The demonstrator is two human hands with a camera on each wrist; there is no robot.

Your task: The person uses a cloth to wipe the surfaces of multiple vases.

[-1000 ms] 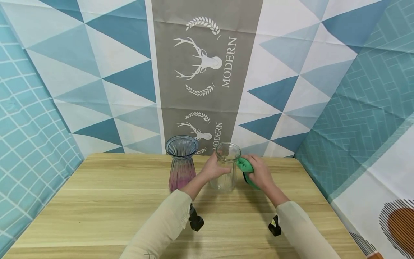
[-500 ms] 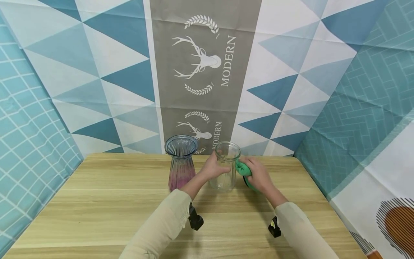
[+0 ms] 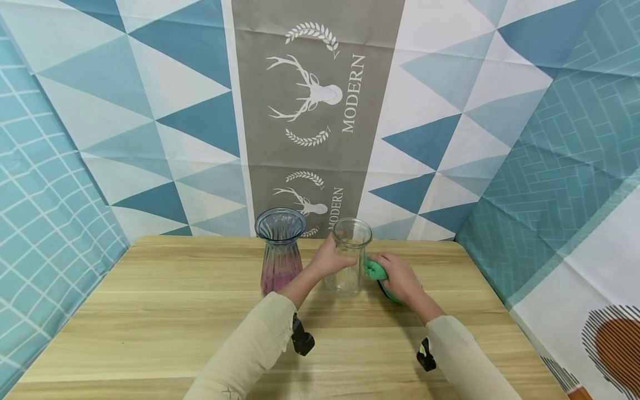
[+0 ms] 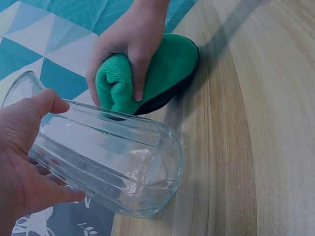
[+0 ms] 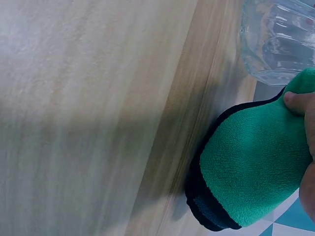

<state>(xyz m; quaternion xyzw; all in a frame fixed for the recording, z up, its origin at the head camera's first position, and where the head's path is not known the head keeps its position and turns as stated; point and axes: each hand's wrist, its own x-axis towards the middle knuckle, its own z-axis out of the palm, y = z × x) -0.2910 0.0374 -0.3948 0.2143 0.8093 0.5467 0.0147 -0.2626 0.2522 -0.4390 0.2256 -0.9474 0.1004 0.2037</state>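
A clear glass vase point(image 3: 350, 284) stands upright near the table's back edge. My left hand point(image 3: 331, 261) grips its upper part, with the thumb on the near side and fingers behind the glass, as the left wrist view also shows. In my right hand point(image 3: 401, 278) is a bunched green cloth point(image 3: 375, 270) with dark edging, held just right of the vase. The cloth point(image 5: 256, 157) hangs down from the fingers in the right wrist view. Whether it touches the glass I cannot tell. Left of my left hand stands a ribbed vase point(image 3: 281, 261), bluish at the rim and pink-purple below.
The wooden table point(image 3: 165, 322) ends at the patterned backdrop point(image 3: 320, 111) just behind both vases. Tiled-print cloth walls point(image 3: 50, 183) close in on the left and right. A black wrist camera point(image 3: 302, 336) hangs under the left sleeve, with another point(image 3: 426, 355) under the right.
My right hand and the green cloth have moved slightly down along the vase's right side. The left hand and both vases have stayed in place.
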